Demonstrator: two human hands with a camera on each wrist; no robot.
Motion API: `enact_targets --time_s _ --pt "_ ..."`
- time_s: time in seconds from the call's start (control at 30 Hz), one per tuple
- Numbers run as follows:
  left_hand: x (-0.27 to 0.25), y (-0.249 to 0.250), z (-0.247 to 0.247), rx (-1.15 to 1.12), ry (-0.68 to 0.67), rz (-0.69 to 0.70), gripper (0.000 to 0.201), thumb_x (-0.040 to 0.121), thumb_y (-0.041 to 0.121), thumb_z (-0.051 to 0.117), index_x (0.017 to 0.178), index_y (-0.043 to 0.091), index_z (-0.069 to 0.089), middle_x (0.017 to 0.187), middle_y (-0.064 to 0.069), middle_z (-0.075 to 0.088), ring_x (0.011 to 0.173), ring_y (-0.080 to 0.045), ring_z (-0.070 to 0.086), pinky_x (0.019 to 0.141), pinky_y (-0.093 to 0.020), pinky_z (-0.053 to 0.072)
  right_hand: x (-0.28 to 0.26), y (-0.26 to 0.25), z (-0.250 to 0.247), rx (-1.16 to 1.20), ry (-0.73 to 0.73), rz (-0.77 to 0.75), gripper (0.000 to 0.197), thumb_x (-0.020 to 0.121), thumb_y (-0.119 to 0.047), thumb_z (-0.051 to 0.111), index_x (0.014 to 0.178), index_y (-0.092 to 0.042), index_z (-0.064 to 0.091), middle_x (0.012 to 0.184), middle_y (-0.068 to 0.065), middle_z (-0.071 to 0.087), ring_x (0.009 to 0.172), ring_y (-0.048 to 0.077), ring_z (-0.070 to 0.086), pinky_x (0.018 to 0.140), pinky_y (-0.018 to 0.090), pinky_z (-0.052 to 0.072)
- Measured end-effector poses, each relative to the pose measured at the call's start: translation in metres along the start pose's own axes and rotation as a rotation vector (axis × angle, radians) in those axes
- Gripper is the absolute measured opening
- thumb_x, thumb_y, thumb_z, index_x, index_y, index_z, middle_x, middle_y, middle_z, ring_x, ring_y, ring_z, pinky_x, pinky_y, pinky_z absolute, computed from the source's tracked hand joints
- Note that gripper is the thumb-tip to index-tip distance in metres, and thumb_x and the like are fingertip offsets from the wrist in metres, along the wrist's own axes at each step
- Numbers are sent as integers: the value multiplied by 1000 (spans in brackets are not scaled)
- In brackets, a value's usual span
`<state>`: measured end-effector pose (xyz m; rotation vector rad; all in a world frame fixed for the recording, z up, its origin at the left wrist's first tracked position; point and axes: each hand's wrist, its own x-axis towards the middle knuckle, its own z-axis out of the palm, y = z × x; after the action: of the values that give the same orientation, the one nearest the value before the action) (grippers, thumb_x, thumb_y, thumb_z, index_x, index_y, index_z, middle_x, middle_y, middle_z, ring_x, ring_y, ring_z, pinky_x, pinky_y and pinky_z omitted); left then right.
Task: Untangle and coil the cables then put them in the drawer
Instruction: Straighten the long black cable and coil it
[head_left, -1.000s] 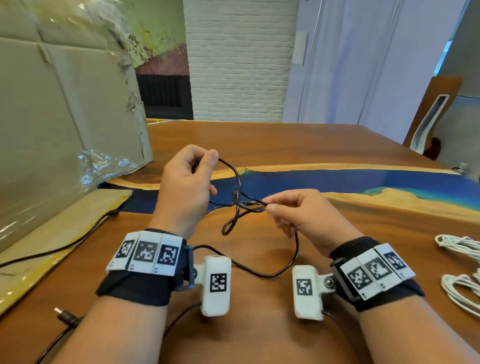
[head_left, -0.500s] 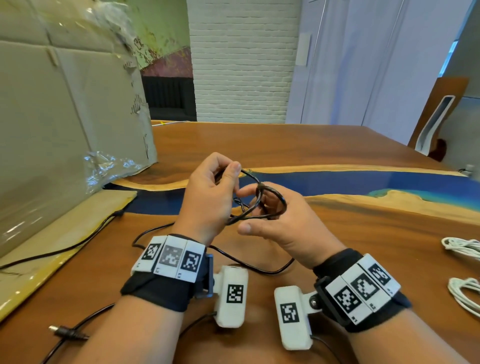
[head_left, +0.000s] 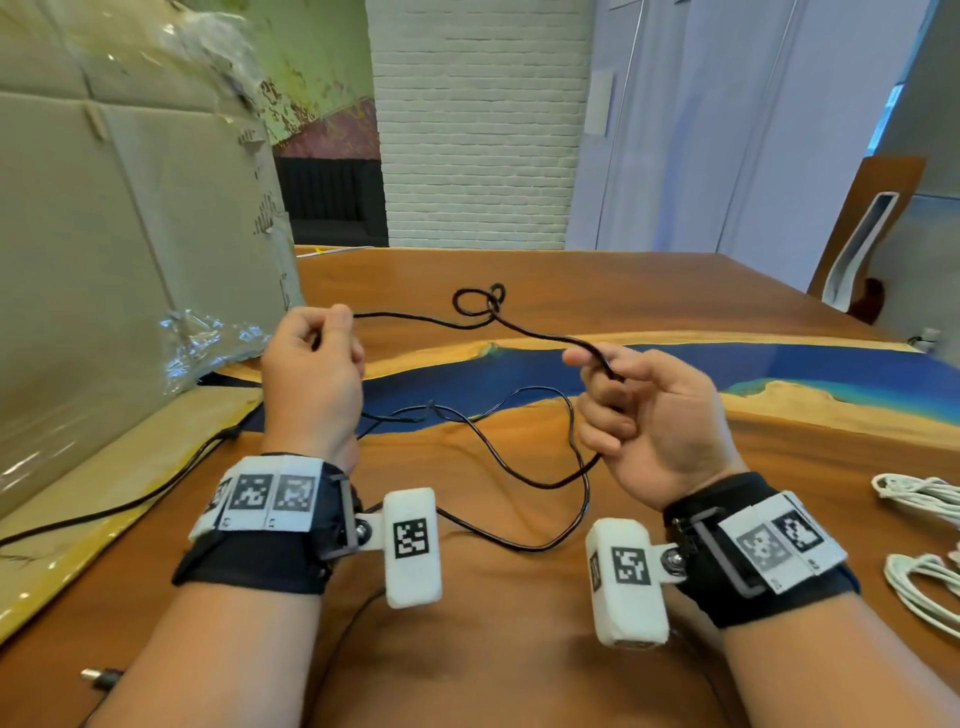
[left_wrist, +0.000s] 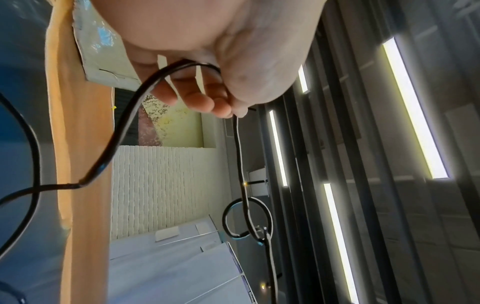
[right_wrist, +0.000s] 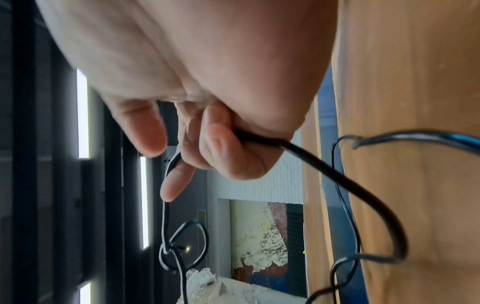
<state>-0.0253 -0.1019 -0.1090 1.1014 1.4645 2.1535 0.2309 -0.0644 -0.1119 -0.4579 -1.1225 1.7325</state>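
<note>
Over the wooden table (head_left: 675, 291), the left hand (head_left: 311, 384) and the right hand (head_left: 654, 415) each pinch the black cable (head_left: 535, 338) with curled fingers, a raised span running between them and the slack looping on the tabletop below. Judging from the small knot (head_left: 480, 304) midway along that span, pulling further apart would likely cinch it tight rather than free it. Half a second ago the hands were close together around the tangle; now they are well apart.
</note>
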Motion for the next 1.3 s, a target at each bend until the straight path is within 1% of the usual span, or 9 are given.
enact_targets --time_s 0.1,0.17,0.37,0.57,0.7,0.83,0.97,1.1,1.3 --pt "0 0 -1 36 20 -10 28 105 26 53 77 23 55 69 3 54 69 -18 50 68 -34 43 2 1 -1 -187 101 -70 22 90 -29 66 95 -8 70 59 -6 27 50 13 16 42 25 17" --pt "-2 1 -1 125 -57 -48 29 103 26 55 75 21 60 73 -1 58 75 -19 53 77 -37 46 2 0 1 -321 149 -89 21 91 -29 65 97 -9 72 53 -6 32 49 15 18 39 23 20" --pt "-24 16 11 412 -573 -144 25 100 17 61 88 26 81 83 8 77 89 -10 69 87 -32 51 1 6 7 -492 48 -32 29 108 -27 48 109 -15 74 55 -4 27 44 12 21 42 26 24" --pt "-49 25 33 105 -746 -207 31 108 18 47 110 21 77 110 -11 76 90 -20 70 95 -42 51 -1 16 20 -577 -67 18 33 109 -20 44 101 -14 75 64 -2 42 53 12 35 52 29 40" --pt "-50 19 36 26 -653 -177 24 104 8 54 109 14 77 97 -8 78 81 -13 68 84 -32 58 0 19 22 -615 -19 -69 27 107 -18 49 104 -13 75 64 -2 45 53 12 39 55 31 41" --pt "-45 15 33 -41 -574 -202 20 100 3 59 104 9 78 92 -7 79 86 -18 74 85 -32 61 0 19 25 -749 66 -233 11 96 -15 69 106 -19 72 70 2 59 62 18 52 62 38 50" --pt "-45 13 35 72 -520 -86 19 95 4 67 95 18 80 93 -2 80 94 -17 75 90 -37 60 -1 16 27 -861 75 -332 14 83 -19 84 93 -21 74 81 -1 69 71 11 59 65 28 53" --pt "-43 9 36 122 -426 -78 15 93 14 74 85 25 80 82 1 79 92 -16 74 100 -49 53 -2 14 30 -872 112 -400 7 88 -19 79 82 -19 75 67 -5 64 57 4 52 57 18 45" --pt "-31 4 28 124 -260 -23 14 91 16 76 80 24 78 75 2 77 83 -15 73 91 -49 59 -3 4 26 -869 142 -417 18 98 -19 66 82 -22 73 52 -21 58 52 -1 54 59 15 42"
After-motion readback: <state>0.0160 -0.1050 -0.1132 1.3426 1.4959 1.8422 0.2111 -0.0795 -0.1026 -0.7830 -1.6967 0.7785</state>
